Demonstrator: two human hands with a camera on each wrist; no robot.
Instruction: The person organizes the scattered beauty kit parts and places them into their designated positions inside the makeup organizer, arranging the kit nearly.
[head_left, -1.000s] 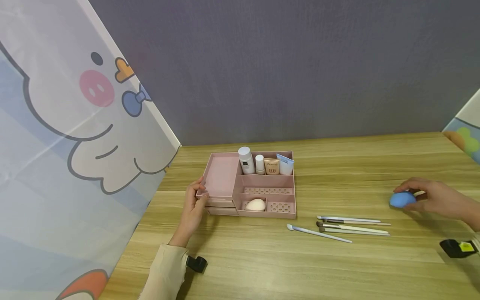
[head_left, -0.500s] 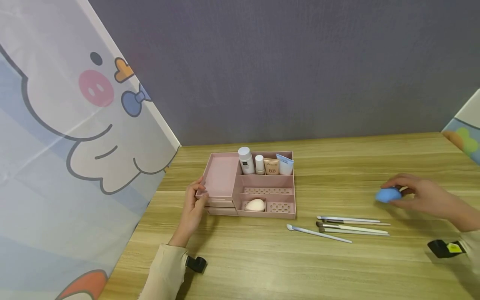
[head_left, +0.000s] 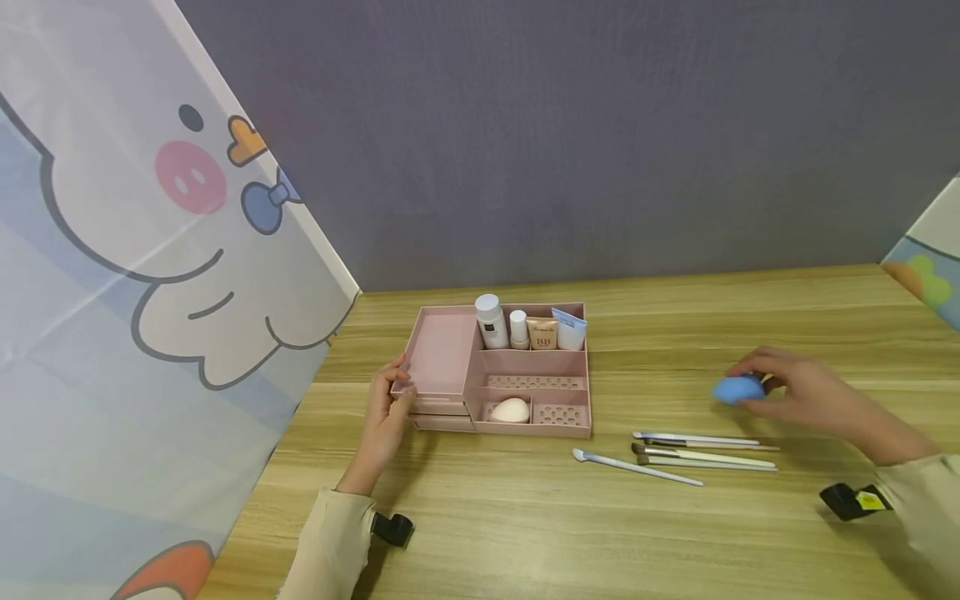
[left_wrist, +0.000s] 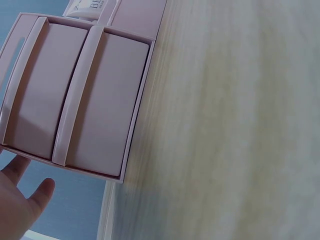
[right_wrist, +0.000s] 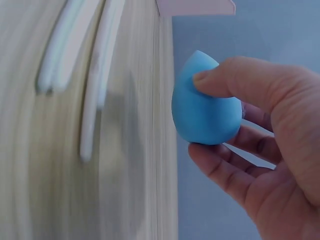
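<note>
Head view, from my remote post: the right hand (head_left: pixel 806 393) pinches a blue egg-shaped sponge (head_left: pixel 738 389) over the wooden table (head_left: pixel 600 533), well to the right of the pink organizer (head_left: pixel 438 350). On the right wrist camera I see the thumb (right_wrist: pixel 230 77) laid across the sponge's near face, fingertips (right_wrist: pixel 205 152) bent against its rounded base and far side; the narrow end pokes out beyond the grip. Just beside it, closer to the person, lie four brushes (head_left: pixel 720 457) in a loose bundle, a single brush (head_left: pixel 645 470) at an angle to their left. The left hand (head_left: pixel 384 421) rests at the organizer's front left corner, fingers loosely spread, thumb standing apart from its neighbour; how firmly they press, I cannot tell. A cream sponge (head_left: pixel 510 411) sits in the organizer's front compartment nearest the drawers, a white bottle (head_left: pixel 491 325) and tan tube (head_left: pixel 542 335) in the back row.
</note>
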